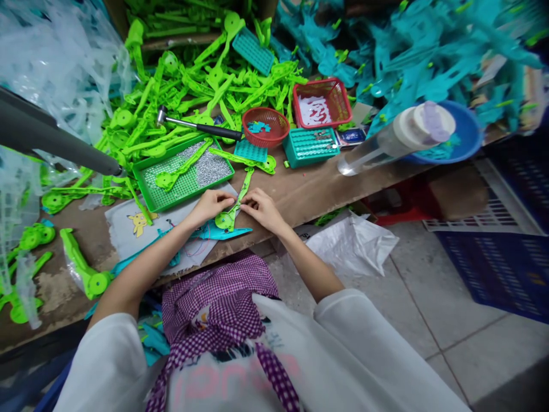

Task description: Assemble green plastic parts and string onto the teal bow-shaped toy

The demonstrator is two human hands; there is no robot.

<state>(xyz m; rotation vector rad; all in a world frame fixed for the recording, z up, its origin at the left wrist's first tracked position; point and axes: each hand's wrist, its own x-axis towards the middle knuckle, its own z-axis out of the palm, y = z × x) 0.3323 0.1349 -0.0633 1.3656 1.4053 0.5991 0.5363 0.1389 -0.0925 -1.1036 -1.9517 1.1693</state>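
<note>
Near the table's front edge, my left hand (214, 205) and my right hand (259, 209) meet over a bright green plastic part (226, 221) with a round end and a long arm. Both have their fingers closed at the arm of this part, the left from one side, the right from the other. Whether a small piece sits between the fingertips is too small to tell. Under the green part lie a turquoise plastic piece (235, 233) and a grey cloth (124, 229) with a yellow cartoon print.
A green tray (143, 197) of small metal pieces stands behind my hands. Beyond it are a hammer (206, 128), a red round basket (274, 140), a red square basket (295, 103), a teal box (300, 157) and a clear bottle (373, 149). Green parts (171, 86) heap at the back.
</note>
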